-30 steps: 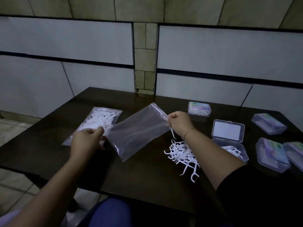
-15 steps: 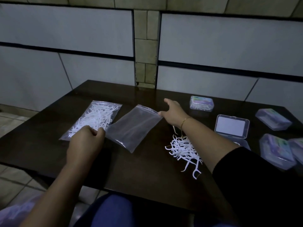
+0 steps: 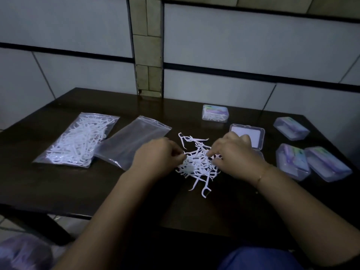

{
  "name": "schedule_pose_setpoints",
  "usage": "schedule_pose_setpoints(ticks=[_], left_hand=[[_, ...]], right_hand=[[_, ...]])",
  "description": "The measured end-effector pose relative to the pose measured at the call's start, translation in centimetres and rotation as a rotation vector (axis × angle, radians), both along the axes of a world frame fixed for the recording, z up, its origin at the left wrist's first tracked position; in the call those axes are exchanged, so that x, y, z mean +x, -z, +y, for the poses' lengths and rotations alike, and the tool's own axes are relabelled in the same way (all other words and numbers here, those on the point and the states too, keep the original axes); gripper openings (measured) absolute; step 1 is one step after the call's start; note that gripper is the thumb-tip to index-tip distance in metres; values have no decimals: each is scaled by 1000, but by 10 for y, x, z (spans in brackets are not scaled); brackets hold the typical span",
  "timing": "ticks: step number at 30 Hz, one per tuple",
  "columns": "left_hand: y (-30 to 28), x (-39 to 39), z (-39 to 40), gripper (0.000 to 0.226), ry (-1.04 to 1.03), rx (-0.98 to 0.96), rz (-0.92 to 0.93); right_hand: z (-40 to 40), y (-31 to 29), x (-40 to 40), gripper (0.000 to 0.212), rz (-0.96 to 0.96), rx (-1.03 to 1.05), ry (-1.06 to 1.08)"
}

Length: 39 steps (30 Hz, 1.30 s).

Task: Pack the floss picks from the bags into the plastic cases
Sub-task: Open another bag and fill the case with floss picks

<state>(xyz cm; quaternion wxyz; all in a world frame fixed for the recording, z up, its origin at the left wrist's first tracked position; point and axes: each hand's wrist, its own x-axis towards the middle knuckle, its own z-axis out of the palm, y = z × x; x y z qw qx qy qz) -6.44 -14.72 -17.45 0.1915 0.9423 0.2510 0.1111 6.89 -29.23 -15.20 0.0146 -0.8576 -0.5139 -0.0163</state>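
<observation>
While both hands work at the loose pile of floss picks (image 3: 196,162) on the dark worktop (image 3: 58,188), the left hand (image 3: 157,158) and right hand (image 3: 231,152) each pinch picks with curled fingers. An empty bag (image 3: 130,141) lies just left of the pile beside a full bag (image 3: 79,139), and an open case (image 3: 247,137) sits behind the right hand.

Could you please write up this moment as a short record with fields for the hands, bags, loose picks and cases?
left hand: fingers curled at the left edge of the loose picks
right hand: fingers curled at the right edge of the loose picks
loose picks: pile on the table
full bag: flat, far left
empty bag: flat, beside the full bag
open case: behind the right hand
closed cases: four; nearest
</observation>
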Motion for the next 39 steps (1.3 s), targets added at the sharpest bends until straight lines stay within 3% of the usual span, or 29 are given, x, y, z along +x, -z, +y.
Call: schedule_pose_setpoints(ticks=[4,7,11,20,23,28,33,39], left_hand=[[16,17,-14,56,144,174,150],[19,23,-15,45,132,197,130],[24,20,-6,31,175,209,73],[32,10,9,27,165,316,-106],[32,7,10,27,140,288,-134],[31,9,6,24,84,231,-191],[30,17,-1,25,45,176,-226],[28,21,-10,22,-82,-131,-375]], right_hand=[[-7,18,-4,41,25,-20,-64],[-1,29,-6,44,9,-1,-70],[7,37,-10,32,-22,125,-33],[-4,31,-3,24,-61,334,43],[-10,30,2,22,113,440,129],[-20,24,7,19,562,812,248],[-26,24,11,18,694,929,271],[-31,20,17,11,924,1154,326]])
